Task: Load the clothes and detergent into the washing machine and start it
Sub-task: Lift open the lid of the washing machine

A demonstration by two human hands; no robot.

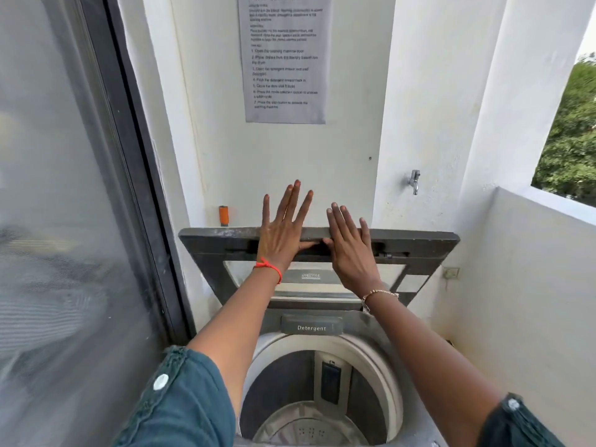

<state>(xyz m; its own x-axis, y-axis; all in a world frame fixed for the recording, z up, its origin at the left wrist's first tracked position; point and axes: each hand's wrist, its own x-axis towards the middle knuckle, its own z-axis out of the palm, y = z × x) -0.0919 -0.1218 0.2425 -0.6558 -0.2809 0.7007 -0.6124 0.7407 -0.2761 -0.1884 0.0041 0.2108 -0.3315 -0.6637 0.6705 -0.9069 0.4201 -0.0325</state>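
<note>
A top-loading washing machine stands below me with its grey glass lid (419, 250) raised and tilted back toward the wall. My left hand (280, 233) and my right hand (350, 250) lie flat on the lid's upper edge, fingers spread, thumbs tucked under the handle recess. Beneath the lid sits a grey drawer labelled Detergent (311, 327). The round drum opening (383, 372) shows a bare metal tub with no clothes visible inside. No detergent container is in view.
A printed instruction sheet (285, 59) hangs on the white wall ahead. A metal tap (414, 181) sticks out at the right, and an orange hose fitting (223, 215) at the left. A glass sliding door (64, 188) runs along the left; a low balcony wall (532, 269) on the right.
</note>
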